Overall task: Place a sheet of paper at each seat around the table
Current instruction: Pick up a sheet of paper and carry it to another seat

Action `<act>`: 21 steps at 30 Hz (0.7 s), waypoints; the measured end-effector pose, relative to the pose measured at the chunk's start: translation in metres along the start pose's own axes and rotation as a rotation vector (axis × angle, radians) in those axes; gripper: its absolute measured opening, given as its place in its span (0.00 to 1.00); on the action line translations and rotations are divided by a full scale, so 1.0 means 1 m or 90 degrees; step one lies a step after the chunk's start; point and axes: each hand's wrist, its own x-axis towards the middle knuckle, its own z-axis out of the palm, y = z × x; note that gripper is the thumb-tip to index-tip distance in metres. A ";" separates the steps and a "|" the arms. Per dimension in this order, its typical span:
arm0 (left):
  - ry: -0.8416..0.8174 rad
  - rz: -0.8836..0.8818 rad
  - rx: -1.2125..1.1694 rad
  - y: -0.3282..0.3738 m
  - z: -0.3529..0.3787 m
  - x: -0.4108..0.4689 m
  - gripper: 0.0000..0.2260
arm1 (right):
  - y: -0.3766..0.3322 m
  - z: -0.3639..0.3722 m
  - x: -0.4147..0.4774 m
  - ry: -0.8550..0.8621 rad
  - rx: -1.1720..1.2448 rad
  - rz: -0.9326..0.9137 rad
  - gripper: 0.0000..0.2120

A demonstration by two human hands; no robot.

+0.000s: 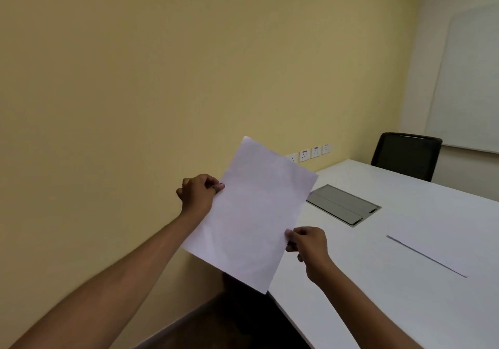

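I hold a white sheet of paper (248, 213) up in the air over the left edge of the white table (364, 281). My left hand (198, 193) pinches its left edge between thumb and fingers. My right hand (307, 246) pinches its right edge lower down. The sheet is tilted and hides part of the table's edge. Another white sheet (442, 243) lies flat on the table at the right.
A grey cable hatch (344, 204) is set into the table top. A black chair (406, 155) stands at the far end. Wall sockets (310, 153) sit on the yellow wall. A whiteboard (469, 78) hangs at the right. Dark floor lies left of the table.
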 end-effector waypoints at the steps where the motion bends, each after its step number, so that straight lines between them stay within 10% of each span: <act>1: -0.015 0.000 -0.005 -0.009 0.012 0.022 0.05 | 0.001 0.010 0.016 0.020 -0.002 0.005 0.16; 21: -0.426 0.134 0.001 -0.133 0.295 0.295 0.05 | 0.066 0.117 0.265 0.327 -0.050 0.160 0.13</act>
